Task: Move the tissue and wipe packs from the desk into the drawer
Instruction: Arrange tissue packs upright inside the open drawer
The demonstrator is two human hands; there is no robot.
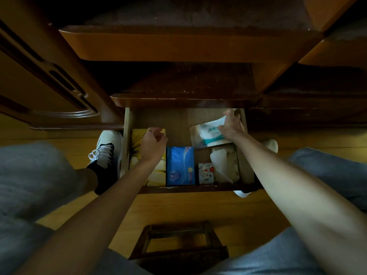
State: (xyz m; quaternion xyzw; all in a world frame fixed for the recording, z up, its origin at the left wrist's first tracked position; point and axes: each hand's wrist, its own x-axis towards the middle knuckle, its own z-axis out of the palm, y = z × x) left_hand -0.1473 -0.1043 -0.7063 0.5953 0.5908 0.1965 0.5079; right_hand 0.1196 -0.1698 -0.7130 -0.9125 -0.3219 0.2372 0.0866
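Right hand (231,128) pinches white wipe pack (211,133) by its far edge, low over drawer (127,135) back-right. Soft, light, prob. slippery film; hold by the body w/ spread fingers. Left hand (153,144) curled over yellow pack (137,139), grip unclear.

dim room, yellow wooden floor (174,209), brown wooden desk (178,46) (glossy), dark stool (178,247)

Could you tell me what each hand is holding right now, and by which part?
The right hand grips the white-and-teal wipe pack by its far right end. The left hand is curled over the yellow pack; a grip cannot be told.
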